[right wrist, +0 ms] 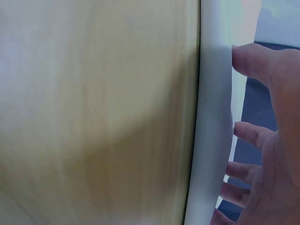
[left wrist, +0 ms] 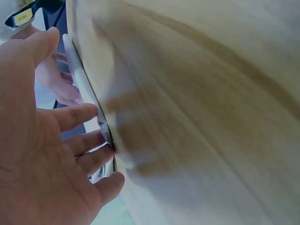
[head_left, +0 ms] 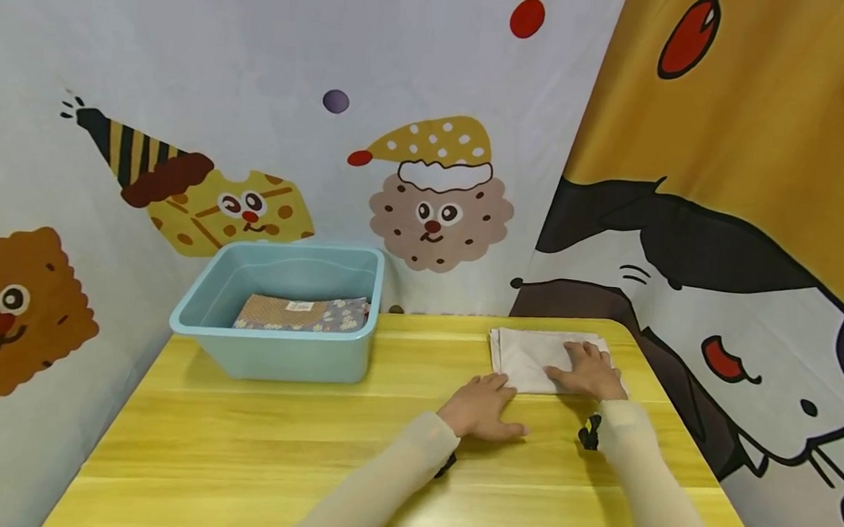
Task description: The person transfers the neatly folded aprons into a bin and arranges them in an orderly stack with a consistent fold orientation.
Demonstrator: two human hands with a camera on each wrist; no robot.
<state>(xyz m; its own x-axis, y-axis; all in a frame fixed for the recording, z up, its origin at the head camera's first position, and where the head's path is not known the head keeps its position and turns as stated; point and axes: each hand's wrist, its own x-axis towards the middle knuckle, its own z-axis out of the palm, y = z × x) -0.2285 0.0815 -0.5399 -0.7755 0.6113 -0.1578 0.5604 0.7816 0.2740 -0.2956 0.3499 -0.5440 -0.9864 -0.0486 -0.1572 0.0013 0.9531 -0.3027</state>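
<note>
A pale, off-white folded cloth (head_left: 528,355) lies flat at the far right of the table. On its right part rests my right hand (head_left: 592,373), fingers spread and fingertips touching the top. The right wrist view shows the cloth's thick folded front edge (right wrist: 213,117) beside those fingers. My left hand (head_left: 481,408) is at the cloth's near left corner, palm down, thumb pointing right. In the left wrist view its fingers (left wrist: 86,140) are loosely extended, with the tips at the cloth's edge. Neither hand grips anything.
A light blue plastic bin (head_left: 295,356) stands at the back left of the yellow wood-grain table (head_left: 254,454). Inside it lies folded patterned fabric (head_left: 344,315) with a brown part and a white label. A cartoon-printed curtain (head_left: 433,49) hangs right behind the table.
</note>
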